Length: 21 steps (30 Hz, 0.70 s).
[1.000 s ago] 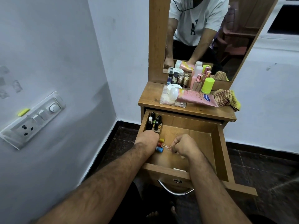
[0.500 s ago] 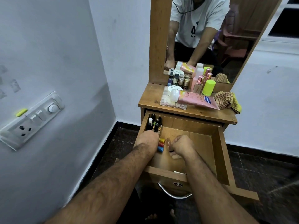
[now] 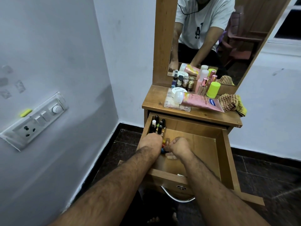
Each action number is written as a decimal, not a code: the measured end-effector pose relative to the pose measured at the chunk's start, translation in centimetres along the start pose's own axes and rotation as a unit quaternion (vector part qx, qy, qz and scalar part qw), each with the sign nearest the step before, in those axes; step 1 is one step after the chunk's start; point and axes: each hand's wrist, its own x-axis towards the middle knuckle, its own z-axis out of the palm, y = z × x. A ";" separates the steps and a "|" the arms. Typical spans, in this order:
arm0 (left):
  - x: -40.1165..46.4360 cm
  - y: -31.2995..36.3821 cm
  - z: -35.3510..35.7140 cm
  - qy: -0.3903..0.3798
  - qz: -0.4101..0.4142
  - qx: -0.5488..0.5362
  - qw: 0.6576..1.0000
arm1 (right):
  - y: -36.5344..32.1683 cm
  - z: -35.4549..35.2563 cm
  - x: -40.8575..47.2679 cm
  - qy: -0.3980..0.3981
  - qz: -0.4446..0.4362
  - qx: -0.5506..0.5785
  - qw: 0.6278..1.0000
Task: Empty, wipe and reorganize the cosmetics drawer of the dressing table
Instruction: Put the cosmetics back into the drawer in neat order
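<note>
Reorganizing looks to be the step in hand: the drawer (image 3: 223, 162) is mostly bare, with bottles (image 3: 158, 126) standing upright in its far left corner, just beyond the left hand (image 3: 152, 141). That hand lies knuckles-up, fingers curled down; whether they hold anything I cannot tell. Between the two hands sit small vials (image 3: 165, 145), touching the right hand (image 3: 178, 146), whose curled fingers seem to pinch one. Next, probably, the vials go upright beside the bottles, set gently so none topple.
</note>
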 end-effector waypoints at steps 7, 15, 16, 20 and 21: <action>0.1 -0.1 -0.2 -0.024 -0.013 -0.016 1.000 | 0.6 -1.4 -0.1 0.054 -0.058 -0.080 0.994; 0.5 0.1 -1.2 -0.066 -0.036 -0.040 0.996 | 1.9 -3.4 -1.0 -0.068 -0.038 -0.152 0.985; 0.4 0.1 -1.1 -0.065 -0.038 -0.044 0.996 | 1.9 -3.3 -1.1 -0.078 -0.039 -0.161 0.983; 0.4 0.0 -0.9 -0.064 -0.040 -0.049 0.996 | 1.6 -2.2 -1.3 -0.117 -0.041 -0.195 0.973; 0.4 0.1 -1.0 -0.065 -0.042 -0.048 0.996 | 1.5 -1.9 -1.2 -0.110 -0.048 -0.199 0.973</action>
